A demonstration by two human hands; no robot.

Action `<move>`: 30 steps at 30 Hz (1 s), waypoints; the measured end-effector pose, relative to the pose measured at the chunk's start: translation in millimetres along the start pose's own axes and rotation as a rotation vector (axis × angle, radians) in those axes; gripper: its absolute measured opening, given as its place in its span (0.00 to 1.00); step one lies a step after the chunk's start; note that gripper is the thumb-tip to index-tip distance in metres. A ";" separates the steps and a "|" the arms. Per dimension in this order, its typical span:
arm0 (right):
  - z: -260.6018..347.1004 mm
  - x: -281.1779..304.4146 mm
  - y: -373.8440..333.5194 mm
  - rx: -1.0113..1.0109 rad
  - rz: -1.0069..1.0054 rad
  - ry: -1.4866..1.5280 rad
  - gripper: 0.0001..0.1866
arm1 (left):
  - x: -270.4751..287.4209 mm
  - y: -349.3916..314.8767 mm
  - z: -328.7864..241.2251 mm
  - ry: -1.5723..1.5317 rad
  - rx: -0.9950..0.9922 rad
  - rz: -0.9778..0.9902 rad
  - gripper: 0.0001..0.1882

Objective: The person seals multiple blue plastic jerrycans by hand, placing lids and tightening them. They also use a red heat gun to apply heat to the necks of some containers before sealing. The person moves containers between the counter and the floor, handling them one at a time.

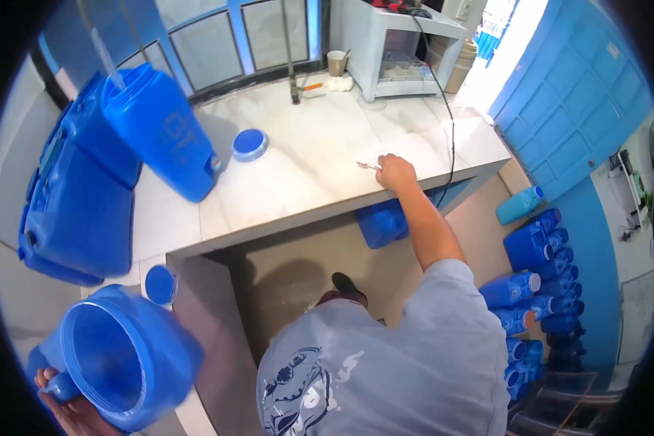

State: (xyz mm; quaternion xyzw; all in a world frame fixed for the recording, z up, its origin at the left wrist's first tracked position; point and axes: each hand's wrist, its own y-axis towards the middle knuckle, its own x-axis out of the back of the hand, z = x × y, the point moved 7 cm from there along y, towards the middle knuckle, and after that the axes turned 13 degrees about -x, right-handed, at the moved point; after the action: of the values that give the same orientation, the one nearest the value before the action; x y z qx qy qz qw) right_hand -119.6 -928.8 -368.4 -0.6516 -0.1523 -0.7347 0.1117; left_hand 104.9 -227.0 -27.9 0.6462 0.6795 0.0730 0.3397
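At the lower left, my left hand [73, 407] curls its fingers around a knob-like part of a round, wide-mouthed blue container [171, 341]. The container is tilted with its open mouth showing. My right hand [397, 173] reaches over the white counter [298, 167], closed on a slim white stick with a reddish end [368, 166]; its exact kind is too small to make out. A blue screw lid [250, 144] lies on the counter. Another blue lid [160, 284] is beside the container's rim.
A tall blue jug [163, 131] stands at the back left under a clear stream or tube, by more blue jugs [80, 203]. A tap [295, 94], cup [336, 63] and white cabinet [374, 58] are behind. A black cable [451, 131] crosses the counter. Several jugs [527, 247] line the right floor.
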 end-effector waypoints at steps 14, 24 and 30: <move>-7.0 66.6 88.6 0.347 0.407 0.785 0.23 | -388.5 -89.8 139.5 -0.709 0.579 0.641 0.18; -0.4 60.9 85.7 0.329 0.999 1.456 0.31 | -564.3 -94.5 254.4 -0.375 0.734 0.575 0.17; 22.6 43.6 101.6 0.305 0.833 1.617 0.23 | -562.3 -40.7 287.4 0.432 0.262 1.024 0.35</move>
State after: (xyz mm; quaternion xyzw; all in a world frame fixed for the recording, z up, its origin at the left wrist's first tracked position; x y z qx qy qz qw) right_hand -67.4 -1013.3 -314.8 0.0798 0.1238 -0.8387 0.5243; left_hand 194.0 -852.6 -61.4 0.9002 0.3371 0.2738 0.0311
